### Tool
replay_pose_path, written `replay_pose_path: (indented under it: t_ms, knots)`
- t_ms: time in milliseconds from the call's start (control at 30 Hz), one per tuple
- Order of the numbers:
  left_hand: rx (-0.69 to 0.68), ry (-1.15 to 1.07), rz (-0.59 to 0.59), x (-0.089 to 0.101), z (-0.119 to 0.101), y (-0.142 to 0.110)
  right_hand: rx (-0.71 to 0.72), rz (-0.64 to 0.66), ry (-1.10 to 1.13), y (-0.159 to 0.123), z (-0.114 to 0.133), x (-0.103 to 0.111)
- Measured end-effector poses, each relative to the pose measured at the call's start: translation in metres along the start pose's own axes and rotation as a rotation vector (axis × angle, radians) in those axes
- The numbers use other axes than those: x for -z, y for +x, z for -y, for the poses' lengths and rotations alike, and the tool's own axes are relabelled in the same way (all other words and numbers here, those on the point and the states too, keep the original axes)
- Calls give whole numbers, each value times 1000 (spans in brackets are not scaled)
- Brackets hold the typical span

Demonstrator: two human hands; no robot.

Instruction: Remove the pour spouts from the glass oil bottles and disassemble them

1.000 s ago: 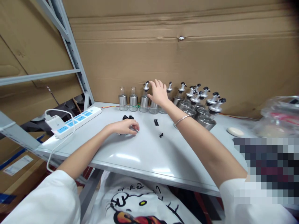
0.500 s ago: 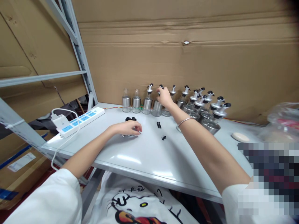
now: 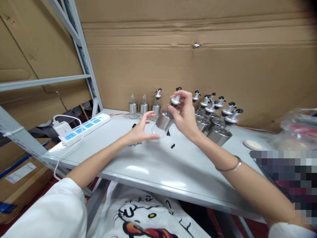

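My right hand (image 3: 185, 114) grips an oil bottle (image 3: 164, 121) by its silver and black pourer top. This glass bottle with a steel sleeve is tilted above the table, its base toward the left. My left hand (image 3: 142, 129) is open beside the base, thumb and fingers spread around it; whether they touch is unclear. Small black parts (image 3: 172, 145) lie on the table below the bottle, and more small parts (image 3: 135, 144) sit partly hidden under my left hand. Two bottles without tops (image 3: 133, 108) and one with a pourer (image 3: 156, 107) stand behind my left hand.
Several bottles with pourers (image 3: 219, 134) stand grouped at the right back. A white power strip (image 3: 86, 127) with a plugged-in charger lies at the left. A pale oval object (image 3: 252, 144) and a clear plastic bag (image 3: 294, 132) are at the right. Cardboard (image 3: 198, 66) rises behind the table (image 3: 148, 165).
My right hand has lifted the bottle from the back row and drawn it nearer, tilting it. My left hand has risen from the small parts and opened toward the bottle's base.
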State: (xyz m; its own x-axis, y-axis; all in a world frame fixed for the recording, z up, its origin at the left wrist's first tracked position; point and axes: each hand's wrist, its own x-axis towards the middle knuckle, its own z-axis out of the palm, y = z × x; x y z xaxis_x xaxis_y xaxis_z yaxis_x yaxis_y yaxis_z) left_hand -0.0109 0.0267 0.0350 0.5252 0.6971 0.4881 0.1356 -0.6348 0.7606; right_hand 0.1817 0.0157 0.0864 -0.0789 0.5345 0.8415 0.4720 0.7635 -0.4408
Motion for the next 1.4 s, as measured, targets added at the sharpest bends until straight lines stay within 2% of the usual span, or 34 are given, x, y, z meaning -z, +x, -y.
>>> replay_pose_path:
  t_ms: [67, 167, 267, 367, 500, 667, 833, 900, 1067, 1233, 1400]
  knots:
    - [24, -114, 152, -8, -5, -4, -4, 44, 166, -19, 21, 3]
    - [138, -223, 392, -20, -10, -13, -65, 114, 377, -40, 45, 4]
    - [210, -271, 488, -31, -12, -22, -162, 167, 550, -54, 59, 1]
    - [205, -247, 528, -40, -12, -28, -244, 157, 656, -66, 65, -2]
    - [223, -188, 538, -43, -13, -30, -303, 101, 666, -77, 62, -5]
    - [208, -235, 562, -40, -16, -28, -331, 157, 681, -82, 53, -5]
    - [200, -259, 708, -36, -16, -25, -329, 207, 662, -85, 53, -4]
    - [187, -251, 730, -35, -16, -24, -313, 239, 659, -85, 55, -2]
    - [187, -233, 717, -37, -19, -24, -259, 287, 667, -84, 59, 0]
    - [198, -248, 700, -42, -20, -25, -266, 224, 696, -86, 59, -6]
    - [197, -238, 682, -43, -21, -26, -277, 215, 750, -86, 62, -5]
